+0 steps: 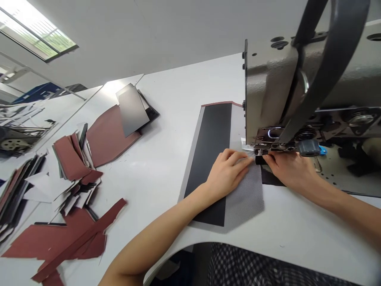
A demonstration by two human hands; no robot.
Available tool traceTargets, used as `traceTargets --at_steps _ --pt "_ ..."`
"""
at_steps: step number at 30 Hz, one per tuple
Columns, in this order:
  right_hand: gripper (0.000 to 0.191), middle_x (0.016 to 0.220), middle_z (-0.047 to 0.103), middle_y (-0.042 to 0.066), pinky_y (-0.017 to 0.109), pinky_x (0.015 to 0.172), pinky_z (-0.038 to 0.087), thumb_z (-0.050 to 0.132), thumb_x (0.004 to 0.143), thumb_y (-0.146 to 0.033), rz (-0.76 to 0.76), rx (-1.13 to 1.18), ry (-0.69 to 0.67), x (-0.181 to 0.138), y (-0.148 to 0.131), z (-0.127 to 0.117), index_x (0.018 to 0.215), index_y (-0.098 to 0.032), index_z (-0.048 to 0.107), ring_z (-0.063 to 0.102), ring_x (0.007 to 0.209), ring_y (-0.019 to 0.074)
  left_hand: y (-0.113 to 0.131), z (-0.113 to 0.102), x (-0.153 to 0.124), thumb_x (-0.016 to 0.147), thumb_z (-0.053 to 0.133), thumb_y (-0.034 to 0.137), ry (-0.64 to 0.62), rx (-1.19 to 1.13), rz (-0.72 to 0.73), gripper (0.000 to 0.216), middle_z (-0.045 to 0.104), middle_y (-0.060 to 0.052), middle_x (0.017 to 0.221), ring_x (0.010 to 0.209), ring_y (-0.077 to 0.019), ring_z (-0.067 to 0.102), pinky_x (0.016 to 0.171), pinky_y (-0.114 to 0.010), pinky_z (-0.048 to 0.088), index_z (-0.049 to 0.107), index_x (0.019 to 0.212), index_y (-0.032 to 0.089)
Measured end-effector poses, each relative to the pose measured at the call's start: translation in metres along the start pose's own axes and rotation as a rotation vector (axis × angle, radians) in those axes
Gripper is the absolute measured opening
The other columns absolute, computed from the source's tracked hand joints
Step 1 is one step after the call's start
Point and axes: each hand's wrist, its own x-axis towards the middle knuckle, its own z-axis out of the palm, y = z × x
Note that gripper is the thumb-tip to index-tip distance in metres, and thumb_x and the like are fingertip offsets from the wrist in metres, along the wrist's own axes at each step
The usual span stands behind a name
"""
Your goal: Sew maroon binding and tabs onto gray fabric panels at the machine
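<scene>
While a white label point(245, 143), its print too small to read, lies beside the machine point(266, 87), the left grip point(229, 170) rests on the panel point(245, 202) on the bench point(166, 127), the right grip point(293, 171) beside its edge, whether either pinches unclear

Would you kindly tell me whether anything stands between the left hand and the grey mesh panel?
Nothing visible does: the left hand lies directly on the grey mesh panel, its fingers pointing toward the sewing machine.
</scene>
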Motion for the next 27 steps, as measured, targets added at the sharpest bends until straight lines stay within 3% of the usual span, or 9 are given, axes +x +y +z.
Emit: traceTargets --at_steps 5,11,13,15,19,23,27 --pt "0.032 0.069 0.067 0.009 0.033 0.055 0.032 0.044 0.098 -0.024 -0.018 -0.030 0.042 0.000 0.000 0.008 0.077 -0.018 0.067 0.060 0.062 0.0233 0.000 -0.001 -0.007 0.109 0.043 0.040 -0.093 0.080 0.135 0.040 0.065 -0.007 0.142 0.129 -0.0294 0.052 0.105 -0.046 0.044 0.064 0.137 0.020" --pt "0.032 0.067 0.066 0.008 0.036 0.059 0.039 0.046 0.101 -0.031 -0.038 -0.027 0.095 -0.002 0.000 0.011 0.084 -0.018 0.069 0.060 0.062 0.0240 -0.003 0.000 -0.003 0.110 0.038 0.042 -0.181 0.050 0.142 0.044 0.060 -0.006 0.149 0.142 -0.0297 0.044 0.116 -0.048 0.036 0.062 0.140 0.020" --pt "0.031 0.077 0.071 0.008 0.037 0.064 0.044 0.044 0.103 -0.031 -0.082 -0.003 0.107 -0.005 0.002 0.006 0.092 -0.019 0.070 0.065 0.069 0.0242 -0.004 0.000 -0.003 0.110 0.036 0.043 -0.213 0.024 0.139 0.046 0.059 -0.007 0.150 0.146 -0.0284 0.043 0.121 -0.049 0.032 0.060 0.143 0.021" --pt "0.029 0.097 0.076 0.008 0.038 0.079 0.051 0.043 0.104 -0.025 -0.187 0.054 0.103 -0.011 0.006 -0.001 0.104 -0.020 0.071 0.070 0.088 0.0239 -0.006 0.001 -0.003 0.111 0.035 0.043 -0.233 0.008 0.130 0.047 0.058 -0.007 0.151 0.147 -0.0277 0.042 0.124 -0.051 0.029 0.058 0.145 0.021" --pt "0.037 0.131 0.070 0.007 0.041 0.107 0.048 0.043 0.100 -0.008 -0.467 0.187 0.028 -0.022 0.016 -0.013 0.129 -0.019 0.065 0.062 0.124 0.0239 -0.006 0.003 -0.004 0.110 0.036 0.042 -0.246 0.000 0.115 0.046 0.057 -0.005 0.153 0.150 -0.0267 0.041 0.126 -0.052 0.028 0.056 0.146 0.021" --pt "0.043 0.132 0.069 0.005 0.045 0.107 0.051 0.047 0.095 -0.007 -0.456 0.262 0.000 -0.024 0.018 -0.011 0.131 -0.021 0.064 0.060 0.127 0.0256 -0.006 0.003 -0.004 0.110 0.039 0.041 -0.243 0.002 0.101 0.042 0.058 -0.005 0.152 0.150 -0.0256 0.041 0.127 -0.052 0.029 0.059 0.142 0.022" --pt "0.045 0.128 0.070 0.004 0.041 0.103 0.052 0.046 0.094 -0.005 -0.448 0.260 0.036 -0.020 0.021 -0.004 0.131 -0.023 0.065 0.063 0.121 0.0228 -0.008 0.002 0.001 0.109 0.043 0.042 -0.253 -0.008 0.083 0.041 0.059 -0.004 0.151 0.149 -0.0252 0.043 0.128 -0.051 0.028 0.060 0.140 0.023"
